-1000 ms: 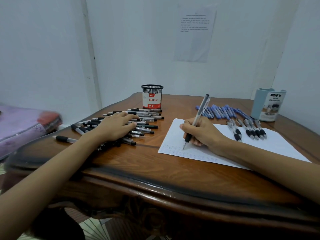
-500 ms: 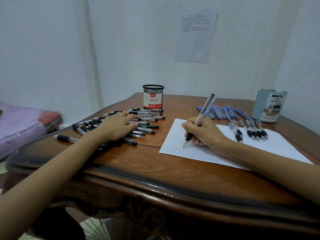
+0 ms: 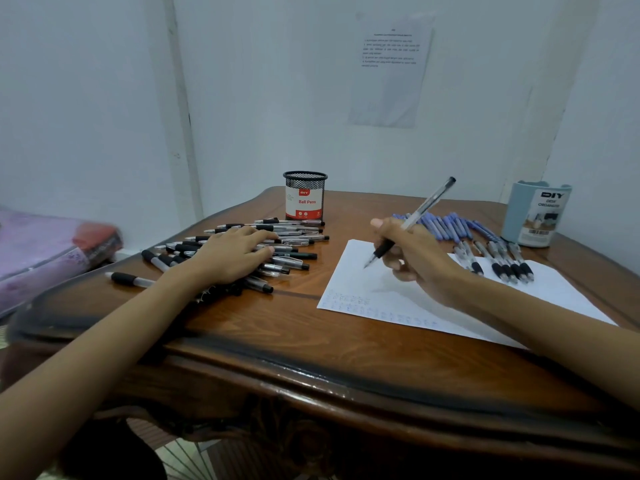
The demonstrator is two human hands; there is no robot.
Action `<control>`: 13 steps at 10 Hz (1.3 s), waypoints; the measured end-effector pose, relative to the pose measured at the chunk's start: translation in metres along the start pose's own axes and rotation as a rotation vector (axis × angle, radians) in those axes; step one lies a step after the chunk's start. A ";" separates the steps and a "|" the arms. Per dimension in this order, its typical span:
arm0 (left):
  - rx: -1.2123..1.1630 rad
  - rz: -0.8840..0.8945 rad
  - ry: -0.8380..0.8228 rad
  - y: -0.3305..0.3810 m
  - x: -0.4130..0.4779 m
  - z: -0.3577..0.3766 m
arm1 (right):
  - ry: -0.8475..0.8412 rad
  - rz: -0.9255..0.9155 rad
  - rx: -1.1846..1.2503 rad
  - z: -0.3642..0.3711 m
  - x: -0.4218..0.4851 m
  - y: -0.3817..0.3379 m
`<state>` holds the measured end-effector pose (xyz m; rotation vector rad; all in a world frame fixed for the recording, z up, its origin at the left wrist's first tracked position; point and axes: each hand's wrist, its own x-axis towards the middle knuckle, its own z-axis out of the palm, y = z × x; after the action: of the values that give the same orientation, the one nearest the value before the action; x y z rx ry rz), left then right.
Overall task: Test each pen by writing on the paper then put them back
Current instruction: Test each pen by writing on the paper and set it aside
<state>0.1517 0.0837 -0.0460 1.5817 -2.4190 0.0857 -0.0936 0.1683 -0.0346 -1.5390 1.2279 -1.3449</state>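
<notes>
Here, our right hand point(image 3: 415, 258) pinches a clear pen point(image 3: 412, 221) by its black grip, fingers curled round it. The tip angles down over the upper left of the paper point(image 3: 398, 299); we cannot tell whether it touches. Our left hand point(image 3: 235, 254) lies flat, fingers relaxed, on the pile of black pens point(image 3: 294, 261) beside the sheet. Behind the pile stands a mesh cup point(image 3: 304, 197). Blue pens point(image 3: 446, 225) and a pale organizer point(image 3: 535, 214) sit far right on the wooden table point(image 3: 277, 334).

The table point(image 3: 259, 323) is dark wood, glossy, its grain plain. On it the paper point(image 3: 398, 296) is matt white, the pen cup point(image 3: 304, 183) black metal mesh, the desk organiser point(image 3: 533, 216) seemingly smooth plastic, the pens point(image 3: 298, 241) clear glossy plastic.
</notes>
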 end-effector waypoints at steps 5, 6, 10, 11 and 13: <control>-0.003 0.004 -0.001 0.000 0.000 0.001 | -0.080 0.095 -0.026 -0.013 0.010 -0.004; 0.000 0.003 0.000 0.000 0.000 0.001 | -0.109 0.111 -0.039 -0.013 0.007 0.000; 0.003 -0.002 -0.011 0.001 0.000 0.000 | -0.081 0.051 -0.139 -0.006 0.006 0.005; 0.004 -0.007 -0.014 0.001 -0.001 -0.001 | -0.119 0.106 -0.066 -0.003 0.006 -0.001; 0.008 -0.008 -0.010 0.002 -0.001 -0.001 | -0.211 0.220 0.034 0.007 -0.002 -0.005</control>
<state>0.1510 0.0857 -0.0456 1.5987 -2.4225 0.0859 -0.0861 0.1713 -0.0318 -1.4349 1.1964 -1.0296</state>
